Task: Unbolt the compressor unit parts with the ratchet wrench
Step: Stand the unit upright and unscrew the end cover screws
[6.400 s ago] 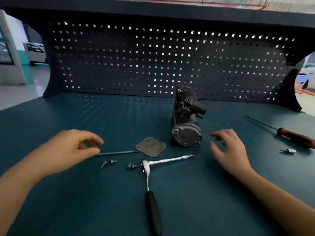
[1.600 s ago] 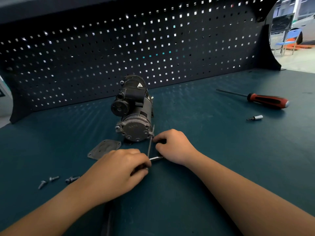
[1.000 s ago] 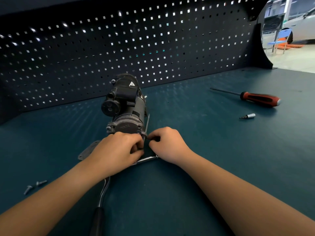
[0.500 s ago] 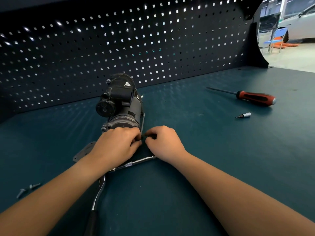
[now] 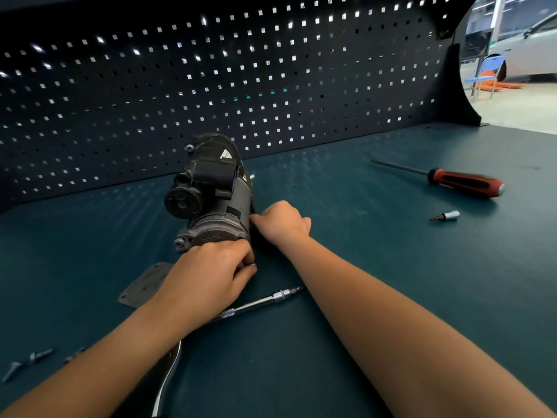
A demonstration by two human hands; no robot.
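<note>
**Both hands at the compressor, wrench lying free**

We see the compressor unit [image 5: 211,200] lying on its side on the dark green bench [image 5: 376,267], its round end cap facing us. Every place below is given from the compressor.

The left hand [image 5: 208,276] is pressed against the near end cap, at its lower right corner. Its fingers are curled and bunched together with the thumb. A small glint of metal shows at the fingertips, but we cannot tell whether they pinch anything. The right hand [image 5: 283,221] sits against the compressor's right flank, knuckles up and fingers curled in toward the housing. Its fingertips are hidden, so we cannot tell what it grips, if anything.

The ratchet wrench [image 5: 259,303] lies on the bench on the near side of the compressor, just behind the left hand. Its extension bar pokes out to the right from under the left wrist, between the two forearms, and its handle runs toward us under the left forearm. Neither hand holds it.

A flat cover plate [image 5: 144,285] lies near-left of the compressor, partly under the left hand. Loose bolts [image 5: 39,355] lie farther near-left. Well to the right are a red-handled screwdriver [image 5: 464,184] and a small bit socket [image 5: 446,215]. Behind the compressor stands the pegboard [image 5: 241,86].
</note>
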